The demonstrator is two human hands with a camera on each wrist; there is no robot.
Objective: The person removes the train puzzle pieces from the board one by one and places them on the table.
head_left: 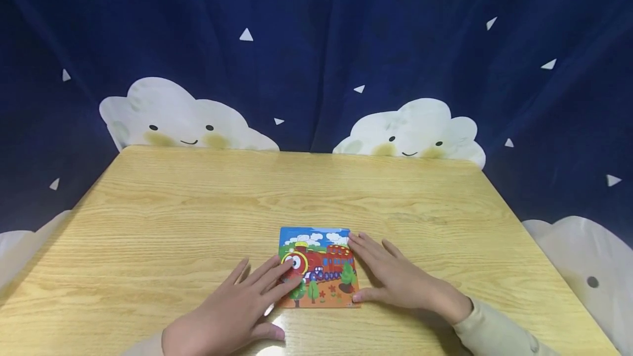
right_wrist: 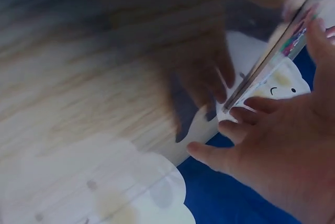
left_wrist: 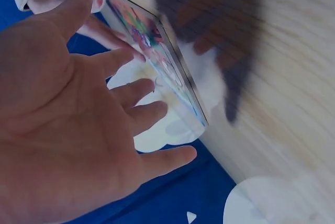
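Note:
A small square picture puzzle with a red cartoon train, trees and clouds lies flat on the wooden table. My left hand reaches over its left side, fingers extended, tips above or on the picture; contact is hard to tell. On the other side, my right hand has its fingertips at the puzzle's top right corner and its thumb at the lower right corner. The left wrist view shows the left palm with spread fingers beside the board's edge. In the right wrist view the right hand is likewise spread along the board.
The glossy wooden table reaches back to a dark blue curtain printed with white triangles and smiling clouds. Light-coloured sleeves cover the forearms. Both hands cast reflections on the tabletop.

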